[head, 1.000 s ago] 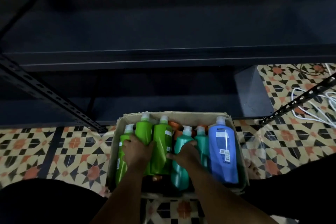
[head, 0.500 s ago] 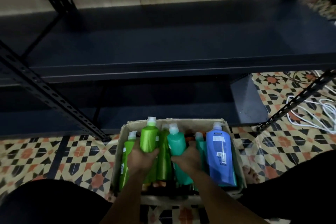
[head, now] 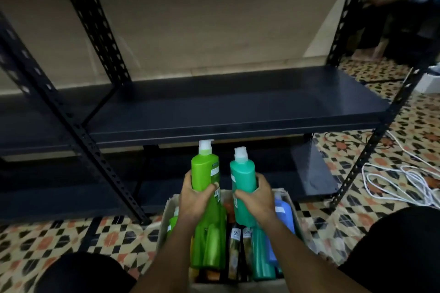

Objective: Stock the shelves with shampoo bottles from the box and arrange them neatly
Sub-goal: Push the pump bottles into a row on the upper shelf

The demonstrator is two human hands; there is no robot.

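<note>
Patterned floor tiles [head: 35, 238] surround a dark metal shelving unit whose middle shelf [head: 238, 112] stands bare, with a lower shelf [head: 312, 173] beneath it and perforated uprights at each corner. Directly in front of the unit sits the cardboard box [head: 166, 216], holding further bottles: more green ones on the left, a teal one and a blue bottle [head: 283, 216] on the right, and narrow dark bottles in the middle.

Left hand [head: 194, 200]: fingers and thumb wrapped round the body of the green bottle [head: 204, 171]. Right hand [head: 256, 200]: fingers and thumb wrapped round the teal bottle [head: 242, 176]. Both bottles are raised clear of the box, side by side and apart, white caps uppermost.

Governing relation: each bottle's long axis runs near upright, tilted slightly away from the person toward the shelving. The front edge of the middle shelf lies just above and beyond both caps. The green bottle's cap stands nearer that edge than the teal cap. Judgement: the next move calls for lifting both bottles above the edge, then carrying them forward and setting them down base first. Insufficient lift risks the caps striking the shelf edge
</note>
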